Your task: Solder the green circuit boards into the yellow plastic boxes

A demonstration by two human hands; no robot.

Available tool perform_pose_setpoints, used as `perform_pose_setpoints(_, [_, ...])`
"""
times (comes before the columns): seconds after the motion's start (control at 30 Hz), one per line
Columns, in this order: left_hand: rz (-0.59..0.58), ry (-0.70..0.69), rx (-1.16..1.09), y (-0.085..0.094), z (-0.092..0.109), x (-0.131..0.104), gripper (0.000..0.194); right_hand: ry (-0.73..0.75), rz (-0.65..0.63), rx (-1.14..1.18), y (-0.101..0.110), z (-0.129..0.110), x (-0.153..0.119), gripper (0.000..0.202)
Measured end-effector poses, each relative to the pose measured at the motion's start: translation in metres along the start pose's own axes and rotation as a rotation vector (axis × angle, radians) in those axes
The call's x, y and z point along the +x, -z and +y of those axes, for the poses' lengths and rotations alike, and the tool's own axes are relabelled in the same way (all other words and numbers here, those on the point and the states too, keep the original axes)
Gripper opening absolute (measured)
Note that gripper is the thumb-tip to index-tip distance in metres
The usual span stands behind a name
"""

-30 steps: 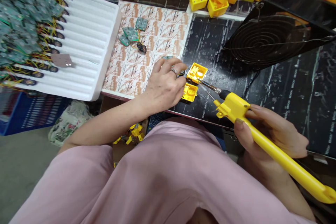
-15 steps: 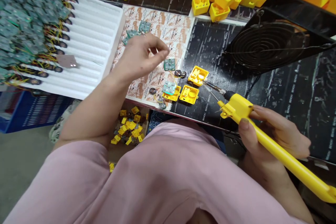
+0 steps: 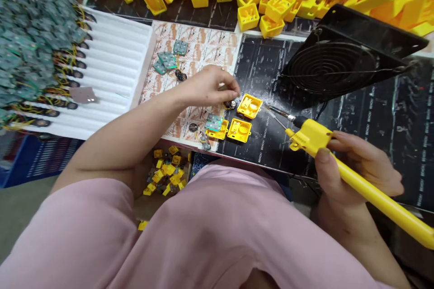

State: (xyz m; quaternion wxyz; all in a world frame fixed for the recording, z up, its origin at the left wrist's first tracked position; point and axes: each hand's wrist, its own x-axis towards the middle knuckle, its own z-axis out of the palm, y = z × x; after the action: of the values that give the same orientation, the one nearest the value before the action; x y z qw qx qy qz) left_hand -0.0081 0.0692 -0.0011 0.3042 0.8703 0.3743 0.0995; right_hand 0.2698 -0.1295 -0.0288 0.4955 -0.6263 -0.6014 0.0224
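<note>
My left hand [image 3: 217, 86] hovers over the patterned sheet, thumb and fingertips pinched together; whatever they hold, if anything, is too small to make out. Just right of its fingertips lies an open yellow housing [image 3: 250, 106], with small round black parts [image 3: 231, 104] beside it, partly under the hand. A second yellow housing [image 3: 239, 131] sits nearer my body. Left of that, a green circuit board [image 3: 214, 122] rests over a third housing [image 3: 221, 135]. My right hand [image 3: 359, 167] grips a yellow soldering iron [image 3: 315, 137], its tip pointing left, close to the first housing.
A black fan [image 3: 325, 70] stands at the right rear. Yellow housings [image 3: 247, 16] are heaped along the back. At left, a white ridged tray [image 3: 115, 54] carries piled circuit boards [image 3: 30, 40] with wired round parts. A few loose boards [image 3: 166, 61] lie on the patterned sheet [image 3: 210, 49].
My left hand has moved right and toward me, from above the sheet to beside the yellow housing, its fingertips closer together. The soldering iron stays near the housing. The whole view has shifted slightly.
</note>
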Motion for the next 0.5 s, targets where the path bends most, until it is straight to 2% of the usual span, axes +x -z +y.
perform_pose_setpoints(0.07, [-0.051, -0.011, 0.072, -0.004, 0.007, 0.009, 0.014, 0.073, 0.034, 0.067, -0.006, -0.004, 0.006, 0.051])
perform_pose_setpoints(0.17, [-0.022, 0.016, 0.169, -0.014, 0.015, 0.017, 0.011, 0.092, 0.007, 0.081, -0.014, -0.007, 0.010, 0.057])
perform_pose_setpoints(0.27, [-0.009, 0.051, 0.223, -0.021, 0.019, 0.019, 0.010, 0.112, -0.009, 0.005, -0.020, -0.008, 0.009, 0.045])
perform_pose_setpoints(0.37, [0.022, 0.045, 0.272, -0.024, 0.020, 0.019, 0.010, 0.165, -0.035, 0.047, -0.025, -0.011, 0.011, 0.025])
perform_pose_setpoints(0.5, [0.061, 0.000, 0.285, -0.026, 0.017, 0.020, 0.012, 0.265, -0.099, 0.093, -0.031, -0.016, 0.018, 0.024])
